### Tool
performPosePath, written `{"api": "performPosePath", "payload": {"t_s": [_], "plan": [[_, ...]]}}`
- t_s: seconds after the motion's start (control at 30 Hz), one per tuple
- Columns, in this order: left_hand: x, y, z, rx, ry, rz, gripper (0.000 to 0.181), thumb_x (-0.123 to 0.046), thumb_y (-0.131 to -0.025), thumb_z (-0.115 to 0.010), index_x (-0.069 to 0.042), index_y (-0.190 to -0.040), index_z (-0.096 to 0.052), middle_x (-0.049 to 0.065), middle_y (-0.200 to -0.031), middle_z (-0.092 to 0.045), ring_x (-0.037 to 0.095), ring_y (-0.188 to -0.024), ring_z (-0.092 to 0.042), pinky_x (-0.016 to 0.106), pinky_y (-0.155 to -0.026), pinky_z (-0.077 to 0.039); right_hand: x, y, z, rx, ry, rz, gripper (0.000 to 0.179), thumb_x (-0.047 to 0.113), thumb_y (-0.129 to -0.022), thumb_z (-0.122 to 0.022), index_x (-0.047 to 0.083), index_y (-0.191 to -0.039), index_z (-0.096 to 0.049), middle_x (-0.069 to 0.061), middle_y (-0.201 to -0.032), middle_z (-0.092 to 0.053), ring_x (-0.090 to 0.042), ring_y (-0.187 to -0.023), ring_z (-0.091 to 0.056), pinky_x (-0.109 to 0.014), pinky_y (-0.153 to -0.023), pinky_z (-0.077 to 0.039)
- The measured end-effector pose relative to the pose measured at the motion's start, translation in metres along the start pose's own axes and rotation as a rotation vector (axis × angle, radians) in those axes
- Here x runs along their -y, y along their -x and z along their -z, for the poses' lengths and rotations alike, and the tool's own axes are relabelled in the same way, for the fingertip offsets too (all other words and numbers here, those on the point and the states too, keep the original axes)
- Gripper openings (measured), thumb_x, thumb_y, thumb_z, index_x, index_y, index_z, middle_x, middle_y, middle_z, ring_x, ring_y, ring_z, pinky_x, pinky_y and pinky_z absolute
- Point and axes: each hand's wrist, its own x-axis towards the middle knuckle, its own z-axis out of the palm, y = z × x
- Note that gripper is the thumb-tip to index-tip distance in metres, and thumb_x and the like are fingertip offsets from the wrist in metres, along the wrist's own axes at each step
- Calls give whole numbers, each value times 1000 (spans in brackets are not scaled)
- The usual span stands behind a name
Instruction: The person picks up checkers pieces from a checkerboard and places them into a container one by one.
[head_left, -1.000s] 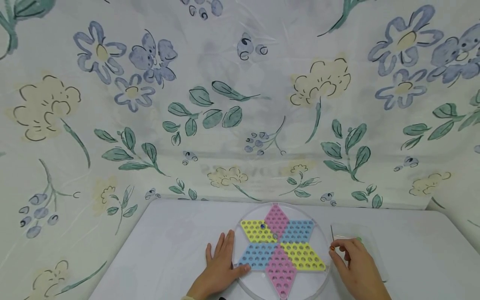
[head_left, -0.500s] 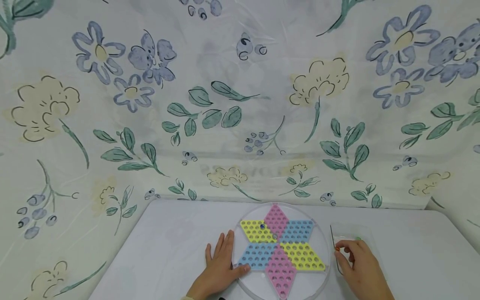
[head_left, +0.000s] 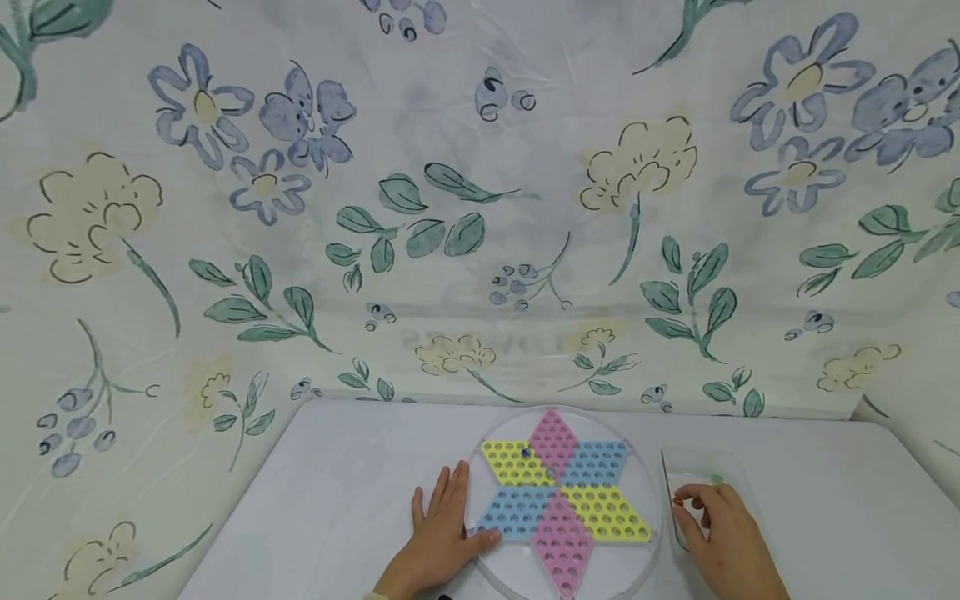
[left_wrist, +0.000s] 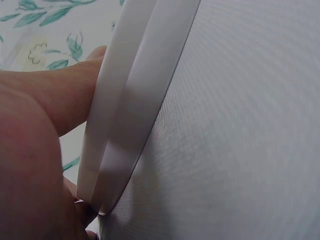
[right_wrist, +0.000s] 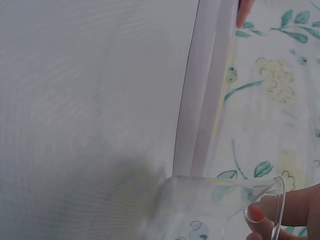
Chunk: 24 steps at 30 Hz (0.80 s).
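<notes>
The right hand (head_left: 723, 533), at the lower right of the frame, has thumb and index finger pinched together on a small orange marble (head_left: 678, 502); in the right wrist view that marble shows through the wall of a clear container (right_wrist: 200, 200), close by its rim, though I cannot tell for sure how deep it sits; the star-patterned board (head_left: 562, 537) lies at lower centre, just to the left of the pinching fingers, so the relation that counts, I'd judge, is sideways across the frame, marble on the right, board on the left, with the container's near wall in between.

The board is round and has no long axis of its own, but its pink points line up top to bottom; a blue marble (head_left: 526, 452) sits in the upper left yellow point; a green marble (head_left: 717, 479) shows just beyond the right hand.

The left hand (head_left: 441, 533) is nearer the board, touching it; its fingers lie straight and spread along the left edge, thumb over the rim; the right hand alone is near the marble.
</notes>
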Motion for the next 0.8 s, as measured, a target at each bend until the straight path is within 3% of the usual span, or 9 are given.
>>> {"api": "performPosePath", "payload": {"t_s": [0.13,0.33,0.5,0.8], "plan": [[0,0,0,6,-9,3,108,-54,-88,-70,8,-157,-14,25,-165,-12,45,-152,3,68,-110,18,-1,-1,-1,4,10,-1,24,14,-95,-67,-1,-115,-66,-11,-101,-55,-21,-82,-49,-31,-64,-46],[2,-2,-1,2,-31,3,109,-56,-88,-69,7,-157,-13,25,-165,-11,44,-152,3,68,-110,18,-1,3,3,-62,12,71,33,17,-95,-68,-2,-122,-65,-12,-102,-55,-20,-82,-49,-30,-65,-46],[3,-1,-1,0,-28,-1,109,-56,-88,-69,8,-157,-13,25,-165,-12,44,-152,2,68,-110,18,10,1,2,-68,-10,88,32,18,-95,-69,1,-122,-66,-13,-107,-56,-20,-84,-51,-32,-68,-49],[1,-1,0,10,-23,2,109,-56,-88,-68,8,-157,-14,25,-165,-11,45,-152,2,69,-110,17,36,-4,-16,-66,-82,161,25,17,-95,-70,5,-116,-69,-9,-103,-56,-16,-79,-47,-29,-64,-43]]}}
